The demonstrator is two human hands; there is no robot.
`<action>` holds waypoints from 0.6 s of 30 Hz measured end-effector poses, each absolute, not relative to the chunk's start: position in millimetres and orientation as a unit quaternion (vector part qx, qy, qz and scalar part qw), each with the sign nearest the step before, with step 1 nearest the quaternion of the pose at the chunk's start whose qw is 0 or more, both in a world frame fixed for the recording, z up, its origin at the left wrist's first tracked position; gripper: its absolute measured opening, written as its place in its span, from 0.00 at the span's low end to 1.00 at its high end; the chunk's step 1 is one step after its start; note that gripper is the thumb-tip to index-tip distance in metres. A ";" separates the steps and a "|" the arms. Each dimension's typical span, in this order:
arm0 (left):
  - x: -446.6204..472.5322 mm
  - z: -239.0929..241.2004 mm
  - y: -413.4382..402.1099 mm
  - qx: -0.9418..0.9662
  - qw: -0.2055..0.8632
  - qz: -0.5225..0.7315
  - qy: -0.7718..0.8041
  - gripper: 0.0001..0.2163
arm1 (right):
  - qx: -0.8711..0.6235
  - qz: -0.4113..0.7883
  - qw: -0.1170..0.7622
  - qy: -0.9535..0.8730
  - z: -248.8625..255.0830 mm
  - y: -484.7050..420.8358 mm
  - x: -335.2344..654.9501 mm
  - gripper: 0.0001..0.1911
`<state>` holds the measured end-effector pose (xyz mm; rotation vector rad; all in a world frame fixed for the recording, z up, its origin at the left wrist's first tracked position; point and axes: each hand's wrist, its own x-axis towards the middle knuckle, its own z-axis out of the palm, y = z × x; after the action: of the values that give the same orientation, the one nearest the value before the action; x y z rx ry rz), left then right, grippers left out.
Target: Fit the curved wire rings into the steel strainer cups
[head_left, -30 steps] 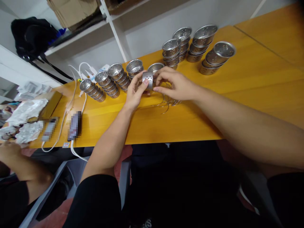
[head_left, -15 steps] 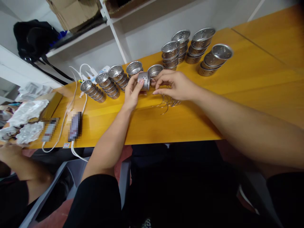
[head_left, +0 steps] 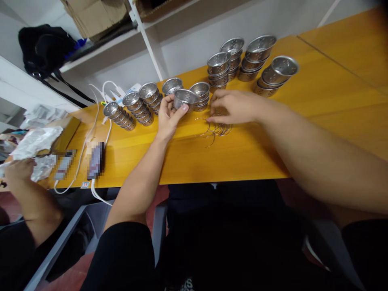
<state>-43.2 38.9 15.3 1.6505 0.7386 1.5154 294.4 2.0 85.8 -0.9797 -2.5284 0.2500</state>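
My left hand [head_left: 169, 117] grips a small perforated metal strainer cup [head_left: 185, 98], its opening tipped up, thumb on the near wall. To the right, my right hand [head_left: 232, 106] hovers over a loose pile of thin curved wires [head_left: 220, 128] on the table. Its thumb and fingers are apart, and nothing shows between them. Just behind the held cup stands a short stack of strainer cups [head_left: 201, 97]. Another stack [head_left: 172, 85] is partly hidden by my left hand.
More cup stacks stand at the left [head_left: 119, 115] and back right [head_left: 260, 52]. A phone [head_left: 95, 161] and another device [head_left: 65, 165] with white cables lie to the left. At far left is a co-worker's hand [head_left: 20, 169] near plastic bags [head_left: 36, 143]. A shelf runs behind.
The cup in my left hand has turned from sideways to opening up. My right hand has moved away from it to the right, over the wires. The co-worker's hand has risen.
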 end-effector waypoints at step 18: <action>-26.2 24.9 3.2 0.729 0.405 0.448 0.323 0.37 | -0.357 0.103 0.426 -0.825 82.1 26.0 266.9 0.24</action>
<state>-26.2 3.2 24.9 1.8401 0.8146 1.1296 266.9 26.0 82.1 -0.8918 -2.0617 0.2563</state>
